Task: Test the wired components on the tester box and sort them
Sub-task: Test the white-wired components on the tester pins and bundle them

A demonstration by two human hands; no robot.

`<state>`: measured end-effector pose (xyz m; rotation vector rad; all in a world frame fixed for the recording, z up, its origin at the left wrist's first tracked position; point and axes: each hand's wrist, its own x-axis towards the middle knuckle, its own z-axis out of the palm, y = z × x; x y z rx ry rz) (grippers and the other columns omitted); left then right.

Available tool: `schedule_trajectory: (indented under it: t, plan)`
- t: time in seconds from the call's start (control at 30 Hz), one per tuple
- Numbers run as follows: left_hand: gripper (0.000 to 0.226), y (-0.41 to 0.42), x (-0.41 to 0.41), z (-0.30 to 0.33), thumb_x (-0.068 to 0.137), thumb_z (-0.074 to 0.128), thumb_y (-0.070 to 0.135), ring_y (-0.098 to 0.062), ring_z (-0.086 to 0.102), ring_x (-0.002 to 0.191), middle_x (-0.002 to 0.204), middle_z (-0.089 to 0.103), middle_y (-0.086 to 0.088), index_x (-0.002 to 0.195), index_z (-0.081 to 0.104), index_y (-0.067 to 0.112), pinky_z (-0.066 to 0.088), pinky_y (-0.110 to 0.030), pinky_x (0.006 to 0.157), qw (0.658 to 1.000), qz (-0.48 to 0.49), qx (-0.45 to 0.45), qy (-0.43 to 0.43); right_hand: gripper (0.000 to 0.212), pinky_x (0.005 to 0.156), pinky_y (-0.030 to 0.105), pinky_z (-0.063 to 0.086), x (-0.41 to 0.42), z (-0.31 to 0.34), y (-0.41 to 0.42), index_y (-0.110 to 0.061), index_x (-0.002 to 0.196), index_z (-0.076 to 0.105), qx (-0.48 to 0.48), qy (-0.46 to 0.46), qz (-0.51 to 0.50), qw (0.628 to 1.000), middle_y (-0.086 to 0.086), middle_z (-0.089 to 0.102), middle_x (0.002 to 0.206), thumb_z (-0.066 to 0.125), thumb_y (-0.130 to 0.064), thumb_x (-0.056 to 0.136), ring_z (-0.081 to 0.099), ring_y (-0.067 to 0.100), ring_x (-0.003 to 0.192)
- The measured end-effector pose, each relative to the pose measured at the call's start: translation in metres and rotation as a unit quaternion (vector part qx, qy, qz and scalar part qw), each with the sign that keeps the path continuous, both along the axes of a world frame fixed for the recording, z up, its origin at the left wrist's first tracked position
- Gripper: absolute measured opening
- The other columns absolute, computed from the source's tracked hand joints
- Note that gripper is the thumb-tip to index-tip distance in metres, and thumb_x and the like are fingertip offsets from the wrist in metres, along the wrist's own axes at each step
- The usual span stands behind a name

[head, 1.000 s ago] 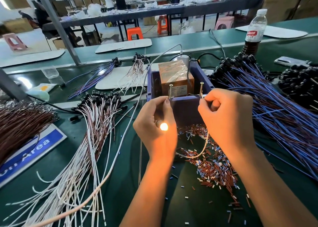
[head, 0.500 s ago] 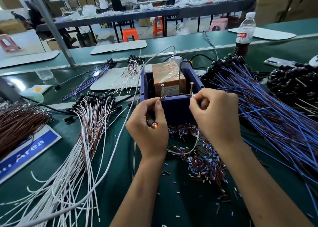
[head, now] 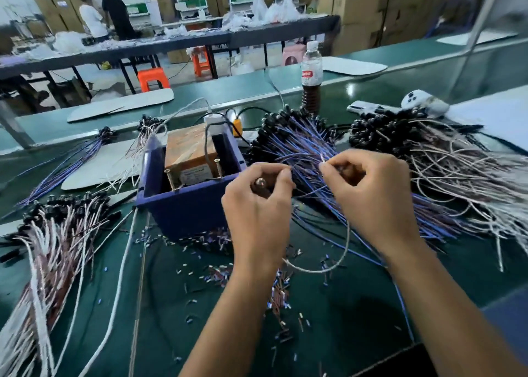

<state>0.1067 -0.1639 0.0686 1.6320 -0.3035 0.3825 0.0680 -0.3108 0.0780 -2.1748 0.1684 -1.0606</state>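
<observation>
Unlit wired bulb point(head: 260, 183) (wire looping down) right of the blue tester box point(head: 183, 208).

Both forearms bare, left hand point(head: 257, 205) and right hand point(head: 374, 193) ungloved.

Bottle point(head: 311, 76), orange stools point(head: 153, 79), two bystanders point(head: 104, 15)

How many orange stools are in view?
2: one stool on the floor left of centre beyond the conveyor, the other further back under the dark table. More may be hidden.
</observation>
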Motion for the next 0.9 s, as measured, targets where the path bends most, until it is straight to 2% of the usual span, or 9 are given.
schedule_trajectory:
  t: [0.1,0.2,0.27,0.37,0.5,0.67,0.8,0.83,0.9]
  plan:
    - [0.017,-0.064,0.0,0.011,0.093,0.071,0.01,-0.003,0.065,0.061,0.075,0.077,0.001,0.077,0.076,0.017,0.052,-0.026,0.063,0.981,-0.126,-0.011,0.148,0.019,0.056,0.009,0.036,-0.031,0.005,-0.06,-0.019,0.071,0.075,-0.006,0.015,-0.086,0.996,-0.018,0.06,0.056,0.077,-0.027,0.089,0.06,0.0,0.058]
    - [0.016,-0.122,-0.003,0.022,0.095,0.069,0.011,-0.003,0.041,0.042,0.084,0.078,-0.003,0.079,0.075,0.014,0.034,-0.022,0.049,0.925,-0.246,-0.047,0.287,0.027,0.06,0.029,0.052,-0.075,0.006,-0.128,-0.014,0.078,0.076,0.019,0.015,-0.234,0.972,-0.006,0.067,0.061,0.07,-0.038,0.087,0.062,0.008,0.055]
    - [0.01,-0.161,-0.009,0.028,0.095,0.067,0.013,-0.004,0.035,0.039,0.081,0.072,-0.003,0.085,0.069,0.013,0.031,-0.018,0.044,0.904,-0.269,-0.078,0.323,0.038,0.075,0.047,0.059,-0.106,0.007,-0.171,-0.014,0.095,0.075,0.058,0.022,-0.34,0.938,0.011,0.074,0.083,0.06,-0.046,0.084,0.07,0.031,0.076]
    - [0.012,-0.213,-0.022,0.036,0.099,0.06,0.017,-0.004,0.038,0.042,0.071,0.063,0.002,0.102,0.066,0.007,0.033,-0.022,0.048,0.889,-0.258,-0.128,0.356,0.059,0.104,0.055,0.05,-0.138,0.016,-0.198,-0.02,0.13,0.061,0.037,0.076,-0.411,0.908,0.014,0.059,0.13,0.053,-0.054,0.082,0.058,0.036,0.119]
    - [0.031,-0.264,-0.04,0.047,0.106,0.044,0.012,-0.004,0.038,0.034,0.059,0.054,-0.001,0.08,0.06,0.007,0.03,-0.017,0.039,0.827,-0.329,-0.199,0.41,0.058,0.116,0.047,0.038,-0.133,0.027,-0.179,-0.012,0.144,0.057,-0.138,0.087,-0.257,0.953,0.013,0.056,0.142,0.054,-0.045,0.097,0.051,0.035,0.132]
    - [0.034,-0.297,-0.042,0.057,0.11,0.041,0.015,-0.008,0.044,0.054,0.071,0.049,-0.001,0.079,0.054,0.012,0.039,-0.016,0.055,0.771,-0.36,-0.3,0.431,0.032,0.096,0.037,0.053,-0.121,0.027,-0.189,-0.02,0.133,0.066,-0.051,0.127,-0.13,0.982,0.001,0.076,0.115,0.065,-0.02,0.101,0.071,0.019,0.107]
    - [0.033,-0.299,-0.032,0.064,0.112,0.043,0.02,-0.01,0.05,0.071,0.087,0.055,-0.008,0.091,0.066,0.01,0.049,-0.017,0.064,0.716,-0.416,-0.364,0.426,0.018,0.064,0.022,0.051,-0.121,0.031,-0.211,-0.032,0.108,0.071,0.003,0.101,-0.099,0.99,-0.012,0.074,0.074,0.069,-0.016,0.098,0.067,0.007,0.063]
    - [0.033,-0.299,-0.029,0.063,0.112,0.044,0.022,-0.01,0.051,0.073,0.089,0.056,-0.008,0.092,0.068,0.011,0.049,-0.019,0.066,0.731,-0.432,-0.342,0.402,0.016,0.062,0.022,0.05,-0.121,0.031,-0.218,-0.03,0.105,0.073,-0.018,0.104,-0.108,0.988,-0.011,0.073,0.072,0.068,-0.016,0.099,0.065,0.007,0.061]
    - [0.031,-0.3,-0.02,0.058,0.11,0.048,0.023,-0.01,0.049,0.073,0.084,0.059,-0.004,0.092,0.071,0.013,0.043,-0.022,0.066,0.836,-0.422,-0.201,0.287,0.014,0.06,0.021,0.045,-0.121,0.035,-0.23,-0.025,0.103,0.077,-0.075,0.119,-0.146,0.979,-0.011,0.073,0.074,0.066,-0.017,0.099,0.063,0.006,0.062]
